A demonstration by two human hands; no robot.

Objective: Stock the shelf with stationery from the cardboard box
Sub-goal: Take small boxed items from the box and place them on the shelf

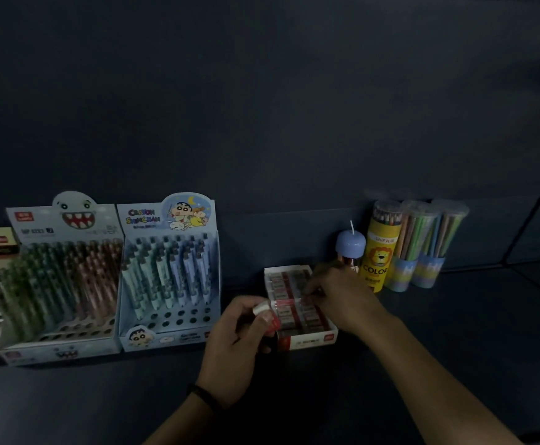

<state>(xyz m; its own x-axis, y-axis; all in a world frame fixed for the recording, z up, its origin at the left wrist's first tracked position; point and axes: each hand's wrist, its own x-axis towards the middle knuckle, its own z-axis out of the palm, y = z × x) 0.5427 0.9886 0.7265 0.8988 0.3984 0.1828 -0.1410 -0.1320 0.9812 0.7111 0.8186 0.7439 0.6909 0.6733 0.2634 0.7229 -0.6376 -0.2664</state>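
Left hand (pixel 239 335): fingers curled round a small white-and-red eraser (pixel 267 314), held just above the near left corner of the eraser box (pixel 310 340). A dark wristband (pixel 203 396) sits on that wrist.

Right hand (pixel 342 297): reaches in from the right over the box, with its fingertips (pixel 308 292) down on the top row of packed erasers. In the dim light it cannot be told whether they grip one or only touch it.

The two hands are close together but apart, with the open box between and beneath them.

The eraser box stands on the dark shelf (pixel 455 348), near its front, filled with rows of red-banded erasers.

To the right of the box, against the back wall:
- a blue-capped item (pixel 350 242), just behind the right hand
- a yellow tube of colour pencils (pixel 379 252) with a lion on it
- two clear pencil tubes (pixel 413 245), standing close together beside the yellow tube

To the left of the box, side by side:
- a Crayon Shinchan pen display (pixel 153 216), with some of its front holes unfilled
- a shark-face pen display (pixel 37 226)

Further packages at the far left edge are too blurred to identify.
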